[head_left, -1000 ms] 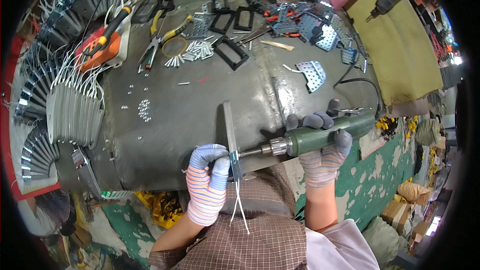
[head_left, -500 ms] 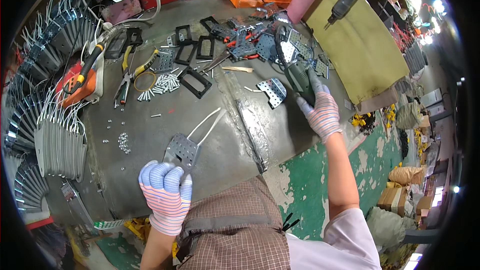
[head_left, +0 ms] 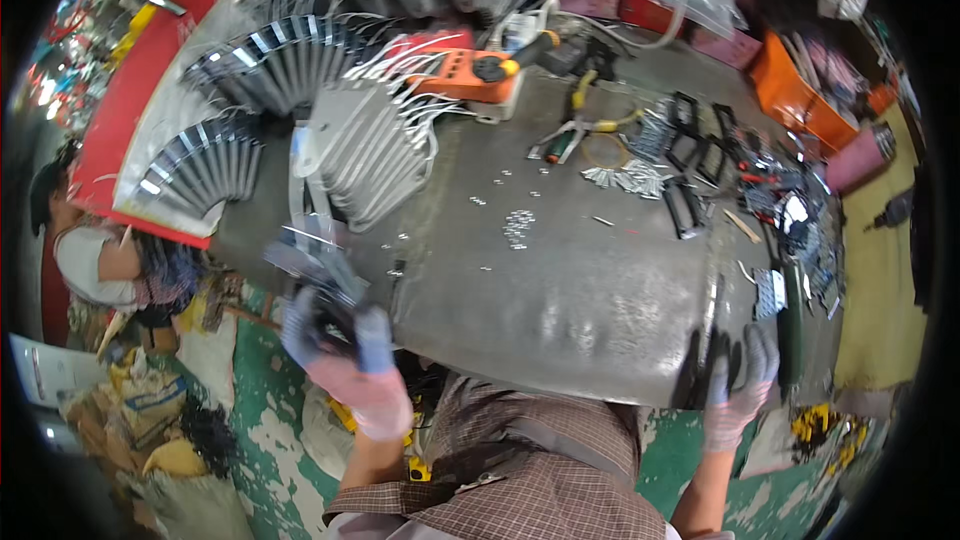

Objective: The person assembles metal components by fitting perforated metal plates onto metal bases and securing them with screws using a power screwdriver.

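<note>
My left hand (head_left: 350, 365), in a striped glove, is closed around a grey metal plate (head_left: 318, 265) at the table's left front edge. Motion blurs the plate and the fingertips. Right behind it stands a stack of grey plates with white wires (head_left: 365, 155). My right hand (head_left: 742, 390), gloved too, is over the front right edge with its fingers apart and nothing in them. Beside it lies a dark green handheld tool (head_left: 790, 340), partly in shadow. A small perforated plate (head_left: 768, 292) rests just beyond that hand.
Fanned rows of grey plates (head_left: 215, 165) fill the left. Small nuts (head_left: 518, 228), screws (head_left: 630, 178), pliers (head_left: 575, 130) and black frames (head_left: 685, 210) lie mid-table. An orange bin (head_left: 800, 100) stands far right. Another person (head_left: 100, 260) is at far left.
The view has swung left. My left hand has carried the plate leftward, near the stacked plates. My right hand has let go of the green tool.
</note>
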A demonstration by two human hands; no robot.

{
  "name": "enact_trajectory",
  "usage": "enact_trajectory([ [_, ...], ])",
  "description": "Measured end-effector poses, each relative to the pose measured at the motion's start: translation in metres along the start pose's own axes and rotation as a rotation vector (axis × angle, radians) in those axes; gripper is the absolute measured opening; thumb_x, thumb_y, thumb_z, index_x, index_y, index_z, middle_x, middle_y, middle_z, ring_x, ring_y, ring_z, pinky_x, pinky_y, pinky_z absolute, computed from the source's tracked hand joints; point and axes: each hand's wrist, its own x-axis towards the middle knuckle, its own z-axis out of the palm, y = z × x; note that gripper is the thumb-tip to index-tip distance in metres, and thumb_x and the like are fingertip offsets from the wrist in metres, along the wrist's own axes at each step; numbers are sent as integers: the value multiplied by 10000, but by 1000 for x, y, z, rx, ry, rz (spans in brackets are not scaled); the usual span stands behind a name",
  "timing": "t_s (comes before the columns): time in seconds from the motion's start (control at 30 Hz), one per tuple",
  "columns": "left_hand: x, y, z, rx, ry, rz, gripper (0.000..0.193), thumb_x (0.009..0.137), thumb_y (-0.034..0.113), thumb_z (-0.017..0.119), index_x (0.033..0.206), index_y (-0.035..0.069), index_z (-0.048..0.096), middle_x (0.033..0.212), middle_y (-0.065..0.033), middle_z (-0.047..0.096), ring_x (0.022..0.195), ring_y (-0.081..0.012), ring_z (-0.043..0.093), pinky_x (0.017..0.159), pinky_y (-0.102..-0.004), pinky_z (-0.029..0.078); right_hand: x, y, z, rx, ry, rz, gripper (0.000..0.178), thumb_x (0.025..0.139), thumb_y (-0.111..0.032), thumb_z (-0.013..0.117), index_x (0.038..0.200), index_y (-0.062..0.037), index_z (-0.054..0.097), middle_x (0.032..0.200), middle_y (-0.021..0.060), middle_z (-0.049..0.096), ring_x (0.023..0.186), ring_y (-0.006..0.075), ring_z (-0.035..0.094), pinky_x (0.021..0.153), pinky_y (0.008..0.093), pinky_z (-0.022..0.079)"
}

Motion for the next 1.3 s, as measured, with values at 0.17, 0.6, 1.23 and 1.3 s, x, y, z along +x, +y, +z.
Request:
enact_trajectory([
  [0.17, 76, -60, -45, 299, 36, -165, 462, 773, 119, 758, 1166, 42, 527, 1146, -80, 539, 988, -182, 537, 872, -325, 454, -8, -41, 35, 336, -90, -22, 378, 790, -32, 652, 1161, -37, 575, 1161, 167, 537, 1057, 320, 543, 914, 405, 439],
  [0.6, 73, -96, -92, 807, -437, -74, 675, 693, 80, 770, 1296, 102, 467, 1271, -175, 499, 1145, -367, 497, 1004, -407, 405, 3, -53, 43, 329, -81, -91, 295, 750, -14, 653, 1040, -42, 606, 980, 123, 601, 906, 297, 570, 832, 401, 453],
  [1.23, 128, 26, 29, -194, -335, -17, 633, 912, 302, 588, 1398, -6, 324, 1295, -123, 455, 1163, -214, 464, 995, -353, 388, 45, -16, 23, 483, -246, 114, 207, 802, -169, 652, 969, -48, 672, 908, 139, 657, 864, 317, 612, 800, 404, 471],
  [1.3, 87, 18, 20, -555, -673, -14, 547, 938, 349, 537, 1391, 88, 378, 1202, -80, 496, 993, -150, 526, 864, -280, 447, 84, -1, 26, 310, -68, 169, 270, 792, -185, 659, 1026, -50, 647, 934, 146, 649, 888, 323, 610, 820, 417, 462],
])
